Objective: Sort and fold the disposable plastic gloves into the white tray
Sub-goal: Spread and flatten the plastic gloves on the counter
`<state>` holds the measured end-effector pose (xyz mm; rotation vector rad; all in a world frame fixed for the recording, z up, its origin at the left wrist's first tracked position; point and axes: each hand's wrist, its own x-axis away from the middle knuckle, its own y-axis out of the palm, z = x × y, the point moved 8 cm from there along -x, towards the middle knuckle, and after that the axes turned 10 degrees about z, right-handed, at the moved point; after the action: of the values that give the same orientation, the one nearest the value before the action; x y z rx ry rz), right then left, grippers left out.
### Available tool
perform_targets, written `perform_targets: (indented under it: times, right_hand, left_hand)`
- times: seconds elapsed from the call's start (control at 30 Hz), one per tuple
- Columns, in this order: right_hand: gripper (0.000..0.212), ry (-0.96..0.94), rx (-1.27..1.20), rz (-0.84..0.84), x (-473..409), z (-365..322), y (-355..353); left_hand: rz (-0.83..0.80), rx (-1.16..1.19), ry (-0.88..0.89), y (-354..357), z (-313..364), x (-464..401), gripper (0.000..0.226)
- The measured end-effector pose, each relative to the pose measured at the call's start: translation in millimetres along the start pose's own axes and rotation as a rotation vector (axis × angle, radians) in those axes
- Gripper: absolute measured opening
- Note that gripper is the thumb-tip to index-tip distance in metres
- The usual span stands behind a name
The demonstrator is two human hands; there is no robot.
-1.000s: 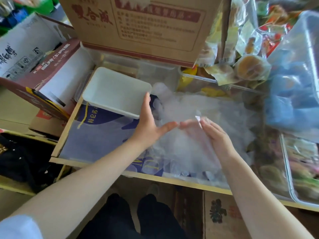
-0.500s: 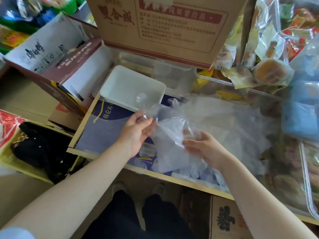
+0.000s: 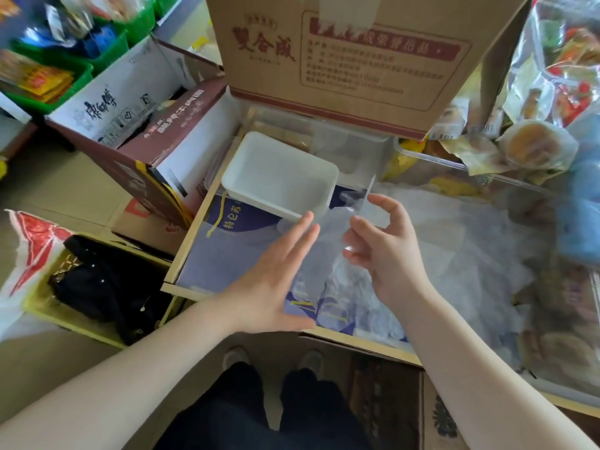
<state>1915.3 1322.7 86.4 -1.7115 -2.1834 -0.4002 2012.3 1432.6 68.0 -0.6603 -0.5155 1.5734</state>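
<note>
The white tray (image 3: 276, 177) sits empty at the back left of a shallow cardboard box. A clear plastic glove (image 3: 328, 241) hangs lifted between my hands. My right hand (image 3: 386, 251) pinches its upper part, fingers curled, with the cuff sticking up past the fingertips. My left hand (image 3: 276, 274) lies flat with straight fingers against the glove's left side, its fingertips close to the tray's near corner. A heap of more clear gloves (image 3: 454, 254) spreads to the right on the box floor.
A big brown carton (image 3: 350, 56) stands behind the tray. A maroon box (image 3: 162, 147) leans at the left. Bagged snacks (image 3: 532, 144) and a blue bag (image 3: 584, 206) crowd the right. The box's front wall (image 3: 201, 287) runs below my wrists.
My right hand rose and now pinches the glove up high. My left hand let go of the glove's edge and opened flat against it. The view shifted.
</note>
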Motion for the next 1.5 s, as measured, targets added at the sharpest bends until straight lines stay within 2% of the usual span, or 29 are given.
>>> perform_targets:
  times: [0.1,0.23,0.3,0.33,0.4,0.47,0.5,0.57,0.6,0.7,0.77,0.8,0.87,0.9,0.97,1.0,1.07,1.17,1.23,1.33,1.43,1.5]
  right_hand:
    - [0.032,-0.033,-0.012,-0.06,14.1,-7.5,26.6]
    - [0.015,-0.04,0.105,-0.2,25.6,-3.8,54.4]
    - [0.021,-0.057,0.239,-0.268,24.1,1.7,60.3]
    - [0.02,-0.093,0.317,-0.3,21.7,3.8,61.2]
    - [0.012,-0.324,0.64,-0.3,12.3,2.2,60.3]
    - [0.023,-0.61,1.085,-0.2,2.0,7.5,59.1]
    - [0.022,-0.713,1.183,-0.137,0.4,8.2,60.6]
    - [0.009,-0.886,1.182,-0.052,1.9,5.7,66.4]
    - [0.012,-0.961,1.158,-0.013,3.8,3.8,68.7]
    - [0.022,-1.045,0.969,0.054,14.2,-14.6,71.9]
    - [0.017,-1.141,0.923,0.031,32.0,-22.5,82.1]
    - [0.014,-1.22,0.947,-0.008,42.9,-21.5,90.2]
    - [0.014,-1.342,1.002,-0.141,59.1,-8.6,108.1]
    - [0.016,-1.372,1.016,-0.204,62.8,1.0,115.2]
    - [0.019,-1.365,1.054,-0.317,64.2,26.2,127.2]
    - [0.018,-1.349,1.085,-0.37,64.3,40.5,132.9]
    - [0.015,-1.32,1.153,-0.462,63.3,72.5,141.3]
    - [0.009,-1.264,1.229,-0.519,65.8,108.3,149.1]
    - [0.012,-1.244,1.283,-0.422,66.8,115.3,147.5]
    - [0.024,-1.176,1.347,-0.144,55.4,105.9,129.9]
    - [0.022,-1.107,1.388,0.014,36.3,97.9,110.7]
    - [0.022,-1.105,1.399,0.039,28.7,93.9,104.0]
  left_hand:
    - [0.188,0.05,0.027,-18.6,5.8,1.7,0.1]
    - [0.522,0.114,-0.015,-54.3,-12.6,9.1,0.037]
    - [0.561,0.21,-0.12,-66.6,-31.8,10.6,0.017]
    - [0.524,0.269,-0.181,-69.1,-42.5,9.1,0.014]
    - [0.409,0.358,-0.267,-74.2,-59.1,4.5,0.021]
    - [0.297,0.403,-0.313,-79.9,-69.1,-0.2,0.024]
    - [0.246,0.419,-0.331,-82.0,-73.9,-2.6,0.025]
    - [0.176,0.448,-0.352,-87.2,-83.5,-9.1,0.025]
    - [0.172,0.424,-0.358,-90.2,-89.7,-12.5,0.024]
    - [0.343,0.178,-0.356,-108.3,-113.4,-21.4,0.014]
    - [0.462,0.038,-0.388,-120.7,-120.9,-18.4,0.018]
    - [0.466,0.001,-0.4,-121.4,-123.4,-15.2,0.022]
    - [0.379,0.144,-0.535,-110.1,-134.8,-6.9,0.03]
    - [0.31,0.339,-0.696,-98.7,-142.5,1.1,0.036]
    - [0.17,0.763,-1.011,-73.0,-149.5,20.5,0.047]
    - [0.128,0.86,-1.084,-65.4,-151.0,27.1,0.051]
    - [0.075,0.795,-1.077,-60.5,-155.9,34.7,0.046]
    - [0.038,0.411,-0.879,-61.0,-161.3,39.9,0.049]
    - [0.061,0.308,-0.797,-59.7,-165.0,43.6,0.055]
    - [0.088,0.286,-0.837,-57.4,-177.6,56.1,0.051]
    - [0.107,0.228,-0.919,-59.1,-188.9,68.2,0.024]
    - [0.11,0.15,-0.894,-64.0,-189.6,69.8,0.013]
